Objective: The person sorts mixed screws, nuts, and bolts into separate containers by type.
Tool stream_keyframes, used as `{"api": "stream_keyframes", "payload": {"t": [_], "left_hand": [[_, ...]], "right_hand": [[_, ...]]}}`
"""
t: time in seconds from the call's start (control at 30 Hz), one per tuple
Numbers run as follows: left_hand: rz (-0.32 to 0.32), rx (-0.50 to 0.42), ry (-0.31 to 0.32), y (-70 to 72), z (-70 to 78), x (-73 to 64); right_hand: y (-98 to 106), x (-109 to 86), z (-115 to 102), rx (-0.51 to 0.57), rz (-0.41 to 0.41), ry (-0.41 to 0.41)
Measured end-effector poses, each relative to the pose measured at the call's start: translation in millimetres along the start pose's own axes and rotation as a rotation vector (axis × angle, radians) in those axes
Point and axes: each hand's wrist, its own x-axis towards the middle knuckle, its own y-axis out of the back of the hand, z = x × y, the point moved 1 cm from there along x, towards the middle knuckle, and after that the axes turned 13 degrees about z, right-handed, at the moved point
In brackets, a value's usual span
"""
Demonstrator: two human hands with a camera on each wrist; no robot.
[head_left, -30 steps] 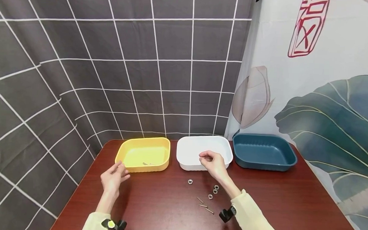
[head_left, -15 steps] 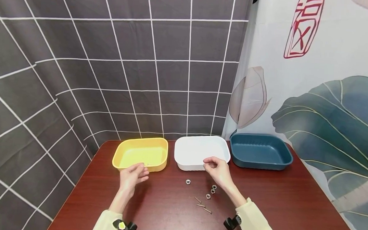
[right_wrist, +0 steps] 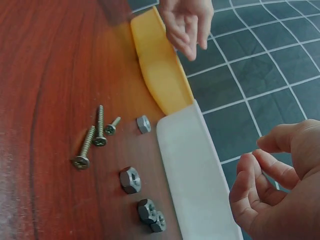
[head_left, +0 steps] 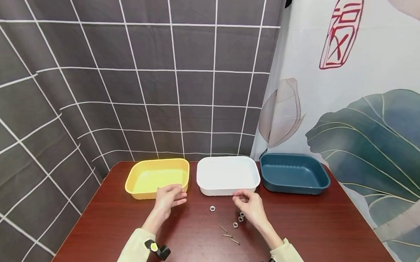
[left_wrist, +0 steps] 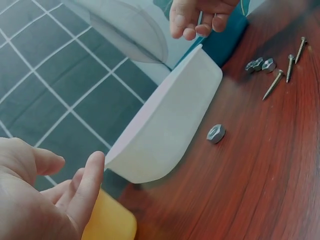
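Observation:
My left hand [head_left: 168, 198] hovers at the front right edge of the yellow tray [head_left: 131, 194], fingers loosely extended and nothing in them. Just in front of the white tray [head_left: 216, 192] is my right hand [head_left: 250, 206]; its thumb and fingers are bent loosely towards each other, and no object shows between them. One hex nut [head_left: 212, 208] lies apart in front of the white tray. Beside and below the right hand are several more hex nuts [right_wrist: 130, 180]. Nearer me lie three screws [head_left: 227, 235], with cross-slotted heads [right_wrist: 81, 162] in the right wrist view.
A dark blue tray [head_left: 293, 189] stands right of the white one, completing a row along the back of the red-brown wooden table [head_left: 197, 255]. Behind hang a grey grid-patterned curtain [head_left: 194, 87] and a white leaf-print curtain [head_left: 305, 53].
My left hand has moved right, from the yellow tray's left front to its right front corner. My right hand has drawn back and down from over the white tray. Nuts and screws stay put.

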Motion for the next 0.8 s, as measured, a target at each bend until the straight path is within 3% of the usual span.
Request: {"api": "stream_keyframes", "payload": {"t": [0.47,0.8], "left_hand": [[-0.015,-0.016,0.051,-34.4,-16.3,2.2],[0.021,-0.039,0.060,-52.4,-23.3,8.0]], "right_hand": [[-5.2,-11.2,4.4,0.027,-0.004,-0.024],[-9.4,-16.0,5.5,0.029,-0.022,-0.021]]}}
